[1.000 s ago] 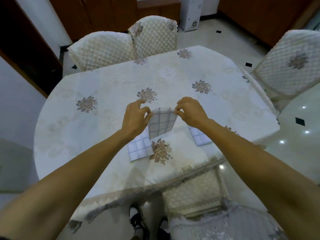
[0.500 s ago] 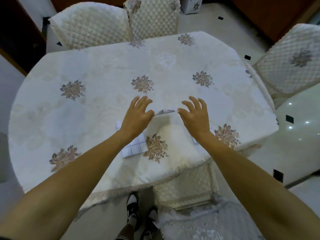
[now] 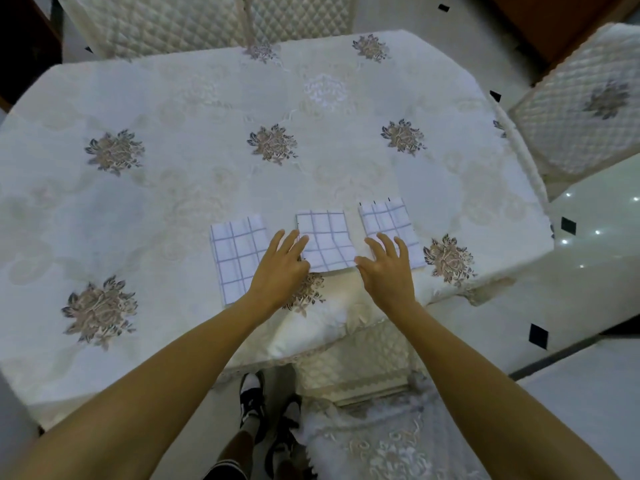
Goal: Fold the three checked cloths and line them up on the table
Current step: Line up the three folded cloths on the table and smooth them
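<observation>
The bench [image 3: 207,98] fills most of the view under a cream cloth cover embroidered with flower sprays. Quilted chairs stand at the far side [image 3: 156,22] and at the right [image 3: 581,109].

Near the bench's front edge the three checked cloths lie folded in a row, side by side with narrow gaps between them. The left cloth [image 3: 239,254] looks the longest and sits nearest the person. The middle cloth [image 3: 325,240] has a slight ripple near its front edge. The right cloth [image 3: 388,220] sits farthest back, so the row slants a little.

The left grip [image 3: 280,268] is wide, its fingers spread and straight, with the tips reaching the middle cloth's left edge. The right grip [image 3: 388,271] is equally wide and holds nothing. Its thumb is by the middle cloth's near right corner and its fingers lie over the right cloth's near left corner. I cannot tell whether either presses down or merely hovers.

These cloths look thin, light and limp, with no stiffness of their own. Lifted by one corner, a fold would likely fall open. The surer hold is probably a pinch through all layers at two corners of a folded edge. Flat fingers could also slide a cloth, gently, since the cover beneath may bunch.
</observation>
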